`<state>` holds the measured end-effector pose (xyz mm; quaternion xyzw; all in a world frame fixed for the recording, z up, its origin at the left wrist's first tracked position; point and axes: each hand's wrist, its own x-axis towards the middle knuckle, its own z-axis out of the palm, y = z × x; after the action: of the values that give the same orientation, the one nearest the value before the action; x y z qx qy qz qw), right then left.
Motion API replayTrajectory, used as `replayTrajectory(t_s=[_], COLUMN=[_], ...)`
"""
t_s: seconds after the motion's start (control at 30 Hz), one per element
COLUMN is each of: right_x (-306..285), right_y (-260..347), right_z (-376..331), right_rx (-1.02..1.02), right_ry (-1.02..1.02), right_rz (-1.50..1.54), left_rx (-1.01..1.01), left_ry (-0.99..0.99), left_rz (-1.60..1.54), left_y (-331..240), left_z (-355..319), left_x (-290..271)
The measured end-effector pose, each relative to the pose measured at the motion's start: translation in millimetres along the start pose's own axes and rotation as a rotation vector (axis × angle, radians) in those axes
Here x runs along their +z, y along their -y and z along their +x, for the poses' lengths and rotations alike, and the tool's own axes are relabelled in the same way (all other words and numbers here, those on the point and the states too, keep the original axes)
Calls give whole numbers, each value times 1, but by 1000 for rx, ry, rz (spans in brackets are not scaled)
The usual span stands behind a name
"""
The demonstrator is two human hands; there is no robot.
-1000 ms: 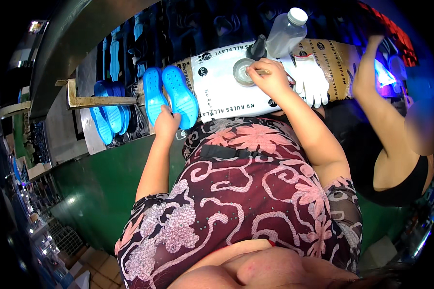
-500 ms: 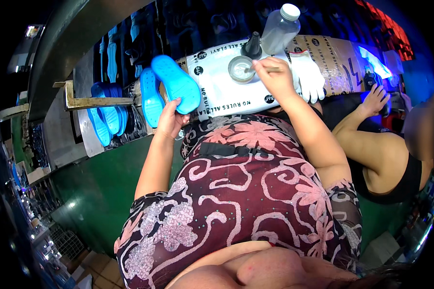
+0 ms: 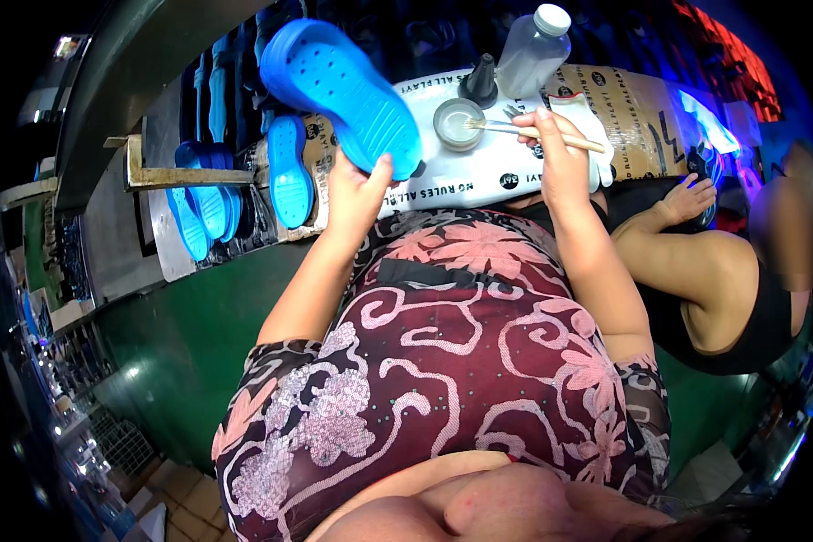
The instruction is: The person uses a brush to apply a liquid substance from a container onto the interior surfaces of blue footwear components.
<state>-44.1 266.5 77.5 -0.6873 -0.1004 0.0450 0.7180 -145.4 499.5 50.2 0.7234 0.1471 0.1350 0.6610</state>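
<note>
In my left hand [image 3: 357, 188] is a bright blue shoe sole [image 3: 348, 95], gripped by its near end with the thumb on top. The sole is raised and tilted, its holed, ribbed face toward me. My right hand [image 3: 556, 155] is closed round the pale wooden handle of a brush [image 3: 515, 129]. The brush's bristles point left, at the right rim of a small round cup [image 3: 458, 124] that holds whitish liquid. The cup rests on a white printed sheet [image 3: 425, 185]. A second blue sole [image 3: 289, 172] lies to the left of my left hand.
Behind the cup stand a black bottle with a pointed tip [image 3: 481, 83] and a clear bottle with white cap [image 3: 535, 56]. Several blue soles [image 3: 210, 200] are stacked at left, beside a wooden bar [image 3: 190, 175]. A co-worker's hand [image 3: 689, 197] is at right.
My left hand has lifted the sole up and to the right, off the other sole. My right hand has drawn back right from the cup, showing more of the brush.
</note>
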Motion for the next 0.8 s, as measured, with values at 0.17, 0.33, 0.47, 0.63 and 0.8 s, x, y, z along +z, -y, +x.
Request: replayTrajectory(t_s=[0.17, 0.33, 0.47, 0.63, 0.8], right_x=[10, 20, 23, 19, 14], right_y=[33, 35, 35, 33, 35], right_z=[-28, -29, -27, -28, -27], right_rx=[-216, -576, -616, -587, -540], right_ry=[137, 173, 181, 194, 162], right_rz=[-141, -405, -443, -466, -401], left_rx=[221, 367, 418, 505, 480], left_ry=[-41, 3, 18, 28, 28], left_rz=[26, 165, 231, 293, 257], left_y=[-17, -22, -25, -18, -13], left_z=[0, -3, -5, -3, -3], left_x=[17, 18, 20, 17, 18])
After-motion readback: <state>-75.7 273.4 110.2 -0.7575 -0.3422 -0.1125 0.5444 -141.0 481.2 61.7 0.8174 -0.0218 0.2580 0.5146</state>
